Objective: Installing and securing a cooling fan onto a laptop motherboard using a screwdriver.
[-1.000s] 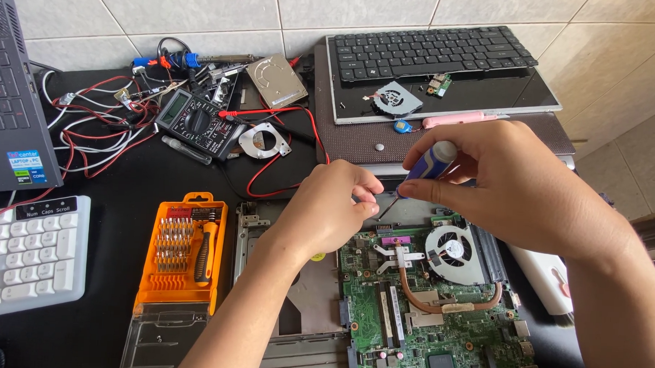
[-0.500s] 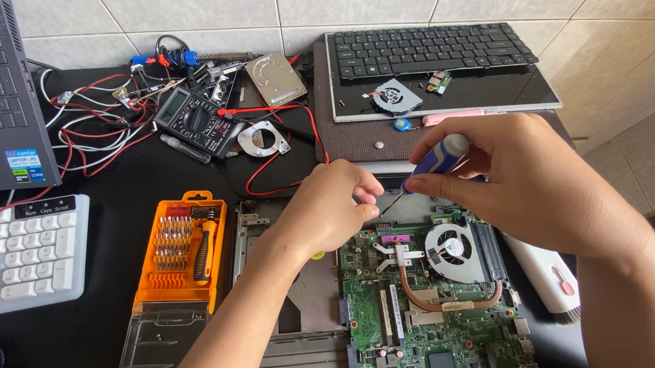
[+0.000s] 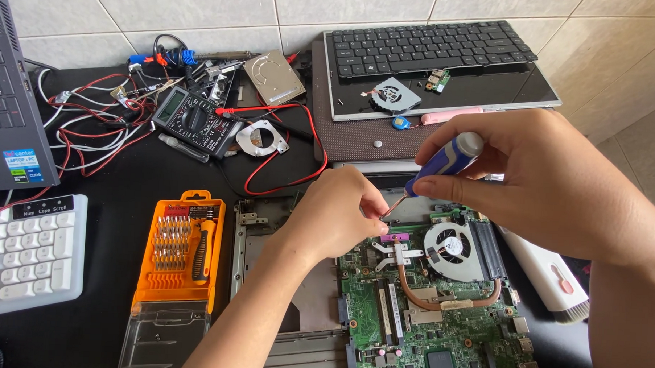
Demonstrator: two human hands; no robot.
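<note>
**Screwdriver on motherboard, two hands engaged**

Screwdriver (image 3: 435, 164), one, blue handle with white cap, is gripped in the right hand (image 3: 538, 188), fingers wrapped round the handle. Its shaft slants down and left toward the upper left corner of the motherboard (image 3: 439, 311). The left hand (image 3: 337, 213) is pinched at the shaft's lower end, thumb and forefinger together at the tip; whether they hold a screw cannot be told.

Motherboard: one, green, lying in an open laptop chassis (image 3: 266, 269). It carries one fan (image 3: 452, 248) and one copper heat pipe (image 3: 439, 300).

Surrounding items on the black table (image 3: 117, 191):
- One orange bit set (image 3: 181, 248), lid open, left of the chassis.
- One white keyboard (image 3: 20, 257) at far left.
- One laptop (image 3: 11, 100) above it, partly out of view.
- One multimeter (image 3: 195, 120) with red leads (image 3: 284, 171).
- One hard drive (image 3: 274, 77).
- One black keyboard (image 3: 430, 46) resting on a screen panel (image 3: 519, 93).
- One loose fan (image 3: 392, 95) on that panel.
- One white brush (image 3: 549, 275) right of the motherboard.

Change from the earlier frames: the screwdriver handle has tilted further right and the right hand sits slightly higher; the left hand remains at the tip. All table items are unmoved.
</note>
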